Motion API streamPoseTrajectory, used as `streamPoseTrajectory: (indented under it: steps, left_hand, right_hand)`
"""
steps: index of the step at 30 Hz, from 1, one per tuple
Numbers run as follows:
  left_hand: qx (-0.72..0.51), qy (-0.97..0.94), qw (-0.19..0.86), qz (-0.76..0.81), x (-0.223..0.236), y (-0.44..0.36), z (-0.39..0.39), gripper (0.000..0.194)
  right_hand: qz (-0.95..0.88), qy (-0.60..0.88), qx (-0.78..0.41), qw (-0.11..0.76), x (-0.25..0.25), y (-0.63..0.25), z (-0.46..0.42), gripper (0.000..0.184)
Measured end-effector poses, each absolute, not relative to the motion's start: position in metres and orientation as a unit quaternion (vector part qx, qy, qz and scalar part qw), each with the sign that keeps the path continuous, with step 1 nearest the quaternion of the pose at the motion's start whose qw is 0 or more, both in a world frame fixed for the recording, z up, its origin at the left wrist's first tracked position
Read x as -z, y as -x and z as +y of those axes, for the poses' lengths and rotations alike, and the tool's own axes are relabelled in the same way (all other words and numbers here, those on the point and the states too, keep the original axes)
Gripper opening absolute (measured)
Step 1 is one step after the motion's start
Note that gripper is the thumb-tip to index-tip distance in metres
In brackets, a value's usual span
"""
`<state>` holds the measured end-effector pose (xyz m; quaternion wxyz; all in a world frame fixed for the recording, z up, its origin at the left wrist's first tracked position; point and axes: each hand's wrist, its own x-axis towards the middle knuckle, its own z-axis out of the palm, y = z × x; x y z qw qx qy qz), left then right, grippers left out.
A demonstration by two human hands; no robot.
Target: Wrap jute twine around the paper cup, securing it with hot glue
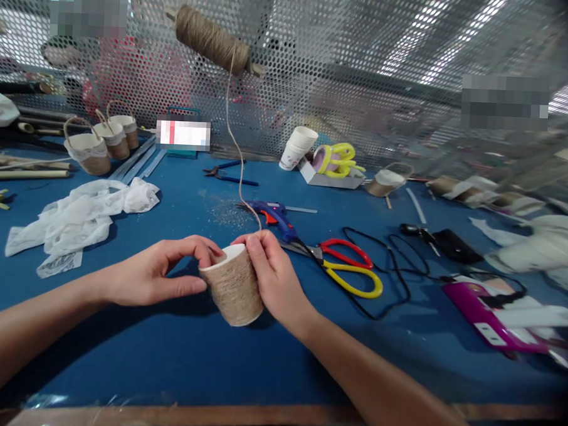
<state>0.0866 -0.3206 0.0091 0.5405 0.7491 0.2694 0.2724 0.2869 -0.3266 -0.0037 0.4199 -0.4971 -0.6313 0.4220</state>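
A white paper cup (236, 289) wrapped in brown twine is tilted between my hands above the blue table. The fingers of my left hand (154, 273) curl into the cup's mouth, and the thumb lies by its outer wall, so the rim sits between them. My right hand (281, 279) grips the cup's right side, thumb near the rim and the other fingers mostly hidden behind. From that hand a strand of twine (241, 167) runs up to a twine spool (209, 39) hung on the mesh. Just beyond the hands lies a blue glue gun (277, 218).
Scissors (352, 266) with red and yellow handles lie to the right, beside a black cord (403, 287) and a purple power strip (491, 316). White lace (76, 219) is heaped at left. Behind are pliers (229, 172), small handled baskets (95, 161) and stacked paper cups (297, 147).
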Motion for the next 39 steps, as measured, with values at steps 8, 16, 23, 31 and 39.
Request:
streamPoseTrajectory:
  steps: [8,16,23,31,39]
  left_hand:
    - [-0.26,-0.759,0.464,0.376,-0.013,-0.104,-0.33,0.021]
    - [-0.286,-0.713,0.487,0.415,-0.011,-0.111,-0.333,0.015]
    - [-0.28,-0.714,0.507,0.394,-0.01,-0.108,-0.331,0.015]
    - [-0.279,-0.726,0.512,0.364,-0.008,-0.104,-0.328,0.015]
    - [-0.28,-0.725,0.516,0.361,-0.008,-0.103,-0.326,0.016]
  right_hand:
    - [-0.754,0.444,-0.223,0.431,0.009,-0.281,-0.33,0.013]
    - [-0.783,0.434,-0.181,0.408,0.006,-0.281,-0.331,0.012]
    - [-0.757,0.411,-0.248,0.443,0.002,-0.284,-0.331,0.012]
    - [-0.724,0.414,-0.325,0.446,-0.001,-0.286,-0.332,0.014]
    - [-0.716,0.402,-0.365,0.438,0.002,-0.287,-0.328,0.008]
